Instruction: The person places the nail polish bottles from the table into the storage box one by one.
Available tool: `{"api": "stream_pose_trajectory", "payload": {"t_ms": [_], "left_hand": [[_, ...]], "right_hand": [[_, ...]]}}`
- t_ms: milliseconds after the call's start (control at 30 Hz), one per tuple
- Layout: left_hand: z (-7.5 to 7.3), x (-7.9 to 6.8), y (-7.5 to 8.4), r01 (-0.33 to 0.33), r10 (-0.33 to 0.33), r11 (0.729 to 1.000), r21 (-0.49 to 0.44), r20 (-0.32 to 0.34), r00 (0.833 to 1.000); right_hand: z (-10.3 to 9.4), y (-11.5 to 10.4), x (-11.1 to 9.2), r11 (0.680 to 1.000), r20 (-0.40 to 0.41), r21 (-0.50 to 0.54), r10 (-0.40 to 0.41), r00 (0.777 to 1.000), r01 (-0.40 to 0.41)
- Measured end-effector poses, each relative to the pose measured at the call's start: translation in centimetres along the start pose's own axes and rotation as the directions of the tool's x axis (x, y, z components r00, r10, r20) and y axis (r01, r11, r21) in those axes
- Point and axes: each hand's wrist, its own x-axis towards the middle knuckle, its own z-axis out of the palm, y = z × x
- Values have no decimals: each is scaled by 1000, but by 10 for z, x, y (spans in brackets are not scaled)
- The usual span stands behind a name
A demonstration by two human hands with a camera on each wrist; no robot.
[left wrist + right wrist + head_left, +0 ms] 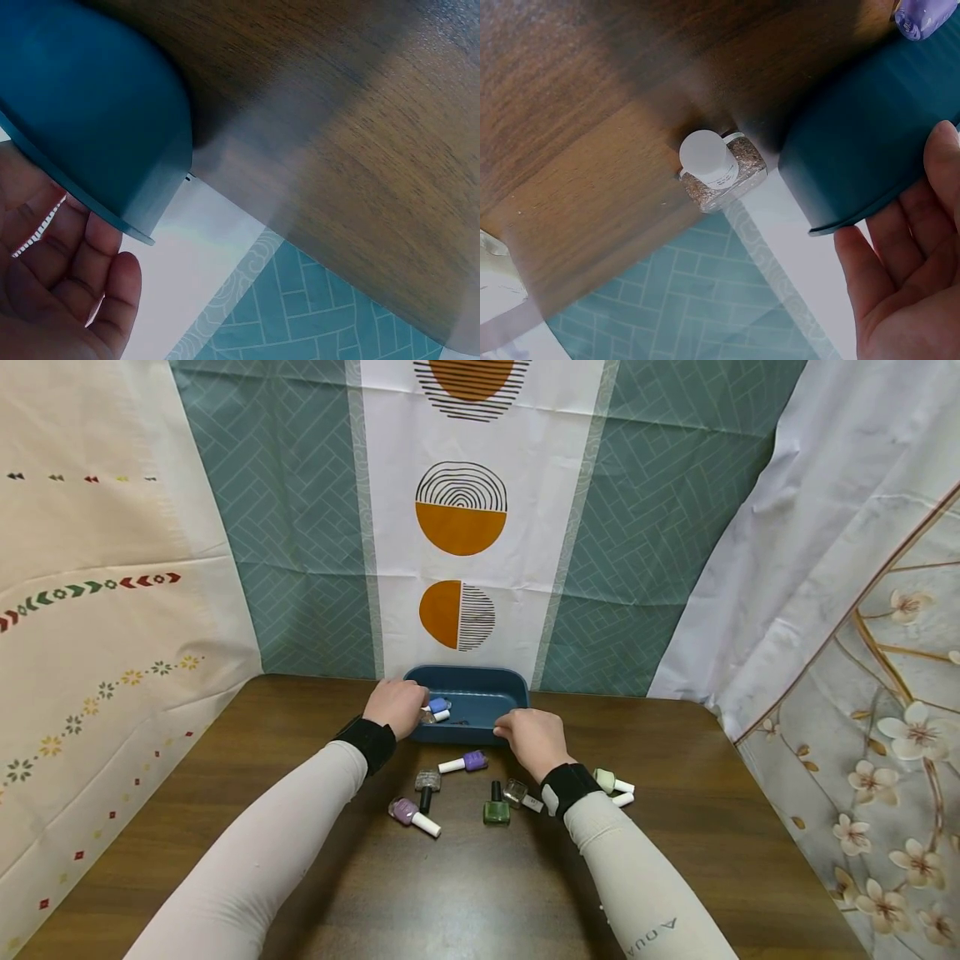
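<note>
A dark blue plastic tray stands at the back of the table, with a few nail polish bottles inside; one is blue. My left hand grips the tray's left end, its fingers curled at the rim in the left wrist view. At the right front corner, my right hand holds the rim, thumb on the outer wall and the other fingers at the rim's edge in the right wrist view. In front of the tray lies a purple nail polish bottle. A brown glitter bottle with a white cap appears beside the tray.
More nail polish bottles lie on the wooden table: a grey glitter one, a mauve one, a green one and a pale green one right of my right wrist. A patterned curtain hangs behind the back edge.
</note>
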Motion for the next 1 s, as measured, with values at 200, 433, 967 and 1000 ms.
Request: {"api": "stream_pose_trajectory", "payload": {"t_ms": [200, 433, 967, 1000], "left_hand": [[0, -4, 1, 6, -5, 1000, 20, -12, 1000], [2, -8, -2, 1, 1, 999, 33, -55, 998], [-3, -39, -9, -24, 30, 998, 62, -94, 995], [-4, -42, -9, -26, 32, 998, 64, -91, 995]], "right_hand": [[3, 0, 0, 1000, 8, 13, 3, 1000, -3], [4, 3, 2, 1000, 12, 17, 3, 1000, -3], [-3, 1, 5, 1000, 31, 16, 8, 999, -8], [-3, 1, 4, 1000, 31, 14, 5, 1000, -5]]}}
